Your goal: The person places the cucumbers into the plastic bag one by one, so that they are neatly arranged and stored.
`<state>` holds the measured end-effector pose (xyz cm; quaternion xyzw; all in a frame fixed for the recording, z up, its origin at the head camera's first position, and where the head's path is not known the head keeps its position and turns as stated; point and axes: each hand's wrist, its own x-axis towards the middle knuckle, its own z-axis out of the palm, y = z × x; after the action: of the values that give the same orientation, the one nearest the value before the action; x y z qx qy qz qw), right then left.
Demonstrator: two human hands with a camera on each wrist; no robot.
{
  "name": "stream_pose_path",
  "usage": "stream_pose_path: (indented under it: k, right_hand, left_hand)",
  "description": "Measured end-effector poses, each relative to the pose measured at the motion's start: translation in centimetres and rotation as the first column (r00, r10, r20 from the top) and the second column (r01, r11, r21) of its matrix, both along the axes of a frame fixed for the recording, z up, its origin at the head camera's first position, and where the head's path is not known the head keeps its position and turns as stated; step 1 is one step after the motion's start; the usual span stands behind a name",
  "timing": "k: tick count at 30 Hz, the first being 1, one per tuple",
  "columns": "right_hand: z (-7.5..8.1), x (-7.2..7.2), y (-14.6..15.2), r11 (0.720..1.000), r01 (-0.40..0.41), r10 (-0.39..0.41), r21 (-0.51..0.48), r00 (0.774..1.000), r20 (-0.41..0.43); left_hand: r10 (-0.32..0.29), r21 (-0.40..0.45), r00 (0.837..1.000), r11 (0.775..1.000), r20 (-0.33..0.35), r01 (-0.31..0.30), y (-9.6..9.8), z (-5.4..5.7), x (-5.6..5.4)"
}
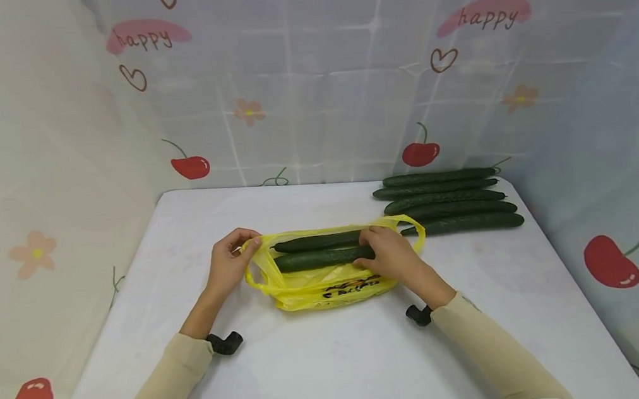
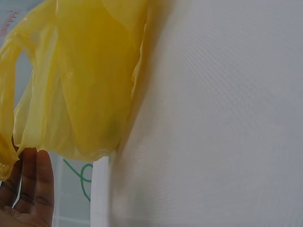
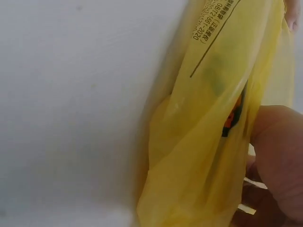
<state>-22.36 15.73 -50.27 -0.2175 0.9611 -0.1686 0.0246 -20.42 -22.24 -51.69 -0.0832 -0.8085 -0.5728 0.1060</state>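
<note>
A yellow plastic bag (image 1: 305, 299) lies on the table with its mouth facing up. Inside it, two dark green cucumbers lie side by side, a far cucumber (image 1: 317, 242) and a near cucumber (image 1: 319, 260). At the bag's left end my left hand (image 1: 230, 258) pinches the plastic by the handle; the left wrist view shows fingers (image 2: 43, 177) beneath that gathered handle. My right hand (image 1: 394, 253) reaches into the bag's right side and grips the near cucumber around its right end, which the hand hides. In the right wrist view the bag's printed side covers much of that grip.
Several more cucumbers (image 1: 451, 207) lie in a stacked row at the table's back right, the nearest one reaching behind the bag's right handle. The white table (image 1: 334, 369) meets a printed curtain (image 1: 313, 130) at the back and sides.
</note>
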Motion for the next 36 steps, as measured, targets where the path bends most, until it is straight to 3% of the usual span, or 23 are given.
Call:
stream_pose_path:
  k: [5,9,17,21,30,36]
  right_hand:
    - [0.1,0.7,1.1,0.999,0.046,-0.047,0.012,0.998,0.042]
    - [0.2,1.0,2.0,0.998,0.061,-0.061,0.022,0.998,0.023]
    - [-0.2,1.3,2.9,0.993,0.111,-0.103,0.045,0.983,-0.154]
    - [-0.5,1.2,2.9,0.989,0.131,-0.117,0.063,0.974,-0.192]
    - [0.6,2.0,3.1,0.977,0.172,-0.156,0.124,0.979,-0.131]
    - [1.6,2.9,3.2,0.98,0.151,-0.133,0.132,0.982,-0.136]
  left_hand:
    - [0.012,-0.01,1.0,1.0,0.009,-0.011,0.1,-0.1,0.0]
    - [0.015,-0.009,1.0,1.0,0.013,-0.015,0.2,-0.2,-0.1]
    - [-0.008,0.029,1.0,1.0,-0.001,0.008,0.6,-0.5,-0.1]
    - [-0.014,0.025,1.0,1.0,-0.013,0.015,0.6,-0.3,-0.1]
    - [-0.01,0.029,1.0,1.0,-0.013,0.011,0.5,0.0,-0.1]
    - [-0.014,0.045,1.0,0.999,-0.009,0.015,0.5,0.0,-0.1]
